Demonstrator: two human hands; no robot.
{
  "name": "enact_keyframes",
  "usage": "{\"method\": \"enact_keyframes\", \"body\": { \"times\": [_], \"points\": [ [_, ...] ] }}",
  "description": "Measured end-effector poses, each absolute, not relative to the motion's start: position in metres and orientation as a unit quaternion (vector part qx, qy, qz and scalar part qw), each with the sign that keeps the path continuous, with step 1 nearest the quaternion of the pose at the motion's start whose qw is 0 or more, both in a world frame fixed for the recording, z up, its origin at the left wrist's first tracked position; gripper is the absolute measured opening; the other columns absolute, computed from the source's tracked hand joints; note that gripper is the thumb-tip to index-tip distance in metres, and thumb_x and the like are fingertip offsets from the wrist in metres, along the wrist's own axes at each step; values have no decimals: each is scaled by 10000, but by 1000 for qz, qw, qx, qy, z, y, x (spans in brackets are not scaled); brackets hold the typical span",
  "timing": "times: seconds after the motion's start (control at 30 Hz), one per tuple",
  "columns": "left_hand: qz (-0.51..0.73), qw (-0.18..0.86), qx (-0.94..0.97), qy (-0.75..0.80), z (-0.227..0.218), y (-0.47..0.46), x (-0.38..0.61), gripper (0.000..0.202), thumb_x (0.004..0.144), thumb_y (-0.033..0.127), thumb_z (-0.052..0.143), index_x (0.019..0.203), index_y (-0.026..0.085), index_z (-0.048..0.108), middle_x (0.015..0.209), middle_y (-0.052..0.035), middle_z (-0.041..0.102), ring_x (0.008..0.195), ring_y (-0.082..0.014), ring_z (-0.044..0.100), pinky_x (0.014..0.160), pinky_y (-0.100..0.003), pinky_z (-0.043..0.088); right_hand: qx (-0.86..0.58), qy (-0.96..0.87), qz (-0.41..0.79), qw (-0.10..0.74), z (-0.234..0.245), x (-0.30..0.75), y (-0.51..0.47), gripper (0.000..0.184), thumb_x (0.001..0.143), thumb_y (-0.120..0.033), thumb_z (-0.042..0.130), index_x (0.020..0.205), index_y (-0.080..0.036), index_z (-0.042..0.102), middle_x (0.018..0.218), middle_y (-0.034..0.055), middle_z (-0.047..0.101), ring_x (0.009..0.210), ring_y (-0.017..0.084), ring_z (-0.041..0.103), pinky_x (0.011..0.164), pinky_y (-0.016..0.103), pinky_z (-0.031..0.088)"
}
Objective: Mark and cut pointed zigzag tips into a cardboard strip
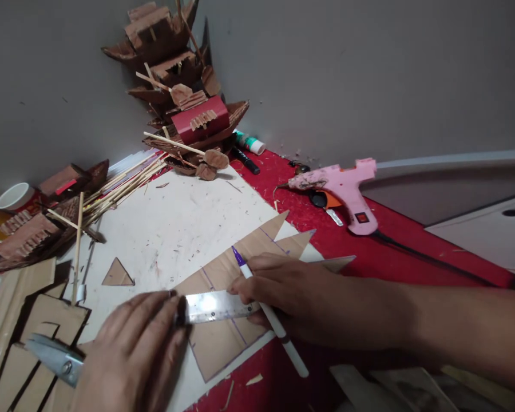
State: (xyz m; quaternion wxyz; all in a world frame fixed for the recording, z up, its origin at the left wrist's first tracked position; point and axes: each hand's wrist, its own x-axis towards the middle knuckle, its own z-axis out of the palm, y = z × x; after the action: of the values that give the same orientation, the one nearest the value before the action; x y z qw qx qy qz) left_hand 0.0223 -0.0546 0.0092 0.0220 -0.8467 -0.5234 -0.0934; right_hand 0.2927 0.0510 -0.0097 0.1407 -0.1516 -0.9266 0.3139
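A metal ruler (218,307) lies across a piece of cardboard (217,349) marked with purple lines and cut to points at its far end. My left hand (131,349) is closed on the ruler's left end, where something dark shows at the fingertips. The fingers of my right hand (283,286) are at the ruler's other end and also grip a white marker (278,326). The marker's purple tip points up and away from the cardboard. Left of the cardboard is a small cardboard triangle (118,273).
A pink glue gun (347,189) rests on the red table (395,252), its cord running right. Brown model boats (201,123) stand at the back near the wall. Beside my left hand are scissors (55,357) and cardboard scraps (54,317). Thin sticks (124,189) lie behind.
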Motion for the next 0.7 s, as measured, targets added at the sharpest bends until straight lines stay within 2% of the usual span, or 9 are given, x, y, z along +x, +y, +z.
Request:
{"method": "enact_keyframes", "body": {
  "times": [0.1, 0.2, 0.4, 0.5, 0.6, 0.7],
  "points": [
    [-55, 76, -870, -484, -4, -73, 27, 533, 883, 381, 590, 1339, 118, 510, 1307, -149, 616, 1198, -286, 561, 971, -408, 494, -158, -926, 302, 165, -12, 293, 51, 260, 853, -37, 509, 1077, -151, 577, 914, 95, 635, 880, 210, 560, 781, 332, 456],
    [-30, 111, -880, -461, -18, -81, 27, 702, 858, 474, 586, 1390, 39, 443, 1391, -185, 544, 1306, -322, 467, 999, -404, 477, -167, -924, 297, 174, -15, 292, 50, 252, 843, -42, 525, 1051, -171, 589, 914, 87, 641, 869, 208, 571, 777, 326, 457],
    [13, 150, -882, -446, -26, -82, 24, 900, 820, 591, 565, 1459, 5, 324, 1464, -201, 457, 1362, -363, 389, 1005, -436, 461, -171, -928, 287, 162, -13, 290, 51, 256, 828, -22, 476, 998, -163, 606, 865, 86, 644, 851, 218, 576, 768, 328, 455],
    [27, 164, -883, -438, -26, -82, 21, 923, 824, 629, 526, 1461, -4, 315, 1473, -212, 440, 1357, -372, 395, 977, -440, 479, -153, -934, 282, 160, -12, 290, 52, 278, 806, -3, 453, 986, -153, 601, 852, 90, 638, 823, 218, 561, 745, 323, 450],
    [31, 161, -885, -435, -27, -84, 20, 913, 840, 635, 497, 1463, -5, 313, 1468, -226, 439, 1357, -378, 395, 979, -447, 477, -134, -935, 290, 152, -12, 291, 54, 380, 730, 45, 453, 1038, -132, 587, 868, 95, 630, 827, 213, 540, 707, 302, 438],
    [18, 136, -871, -473, -29, -86, 24, 783, 907, 545, 443, 1496, 59, 273, 1472, -210, 442, 1371, -364, 379, 1024, -468, 438, -128, -937, 287, 153, -14, 291, 55, 436, 691, 69, 451, 1060, -121, 583, 858, 92, 624, 849, 209, 528, 690, 282, 424]
  ]
}}
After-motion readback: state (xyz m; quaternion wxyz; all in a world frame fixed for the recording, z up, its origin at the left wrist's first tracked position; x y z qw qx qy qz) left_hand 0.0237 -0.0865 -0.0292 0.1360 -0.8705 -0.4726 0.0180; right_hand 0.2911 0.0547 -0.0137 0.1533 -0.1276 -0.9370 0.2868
